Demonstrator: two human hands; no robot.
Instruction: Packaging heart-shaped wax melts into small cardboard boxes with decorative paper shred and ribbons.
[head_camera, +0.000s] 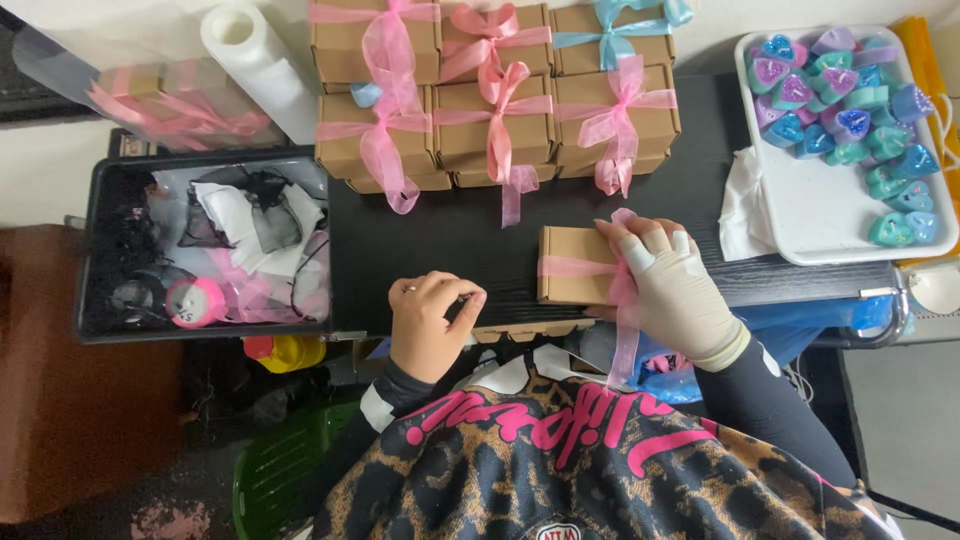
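Note:
A small brown cardboard box (572, 262) lies on the black table (450, 240) with a sheer pink ribbon (626, 330) wrapped across it. My right hand (672, 280), in a pale glove, presses on the box's right end and pinches the ribbon, whose tail hangs down over the table edge. My left hand (432, 320), bare with a ring, is curled near the table's front edge, left of the box; its fingers are closed, and whether they pinch a ribbon end I cannot tell.
Several ribbon-tied brown boxes (490, 100) are stacked at the back. A white tray (830, 210) of blue, teal and purple heart shapes sits right. A black bin (200, 245) with pouches and a pink ribbon spool (193, 302) stands left. A white roll (255, 60) lies behind.

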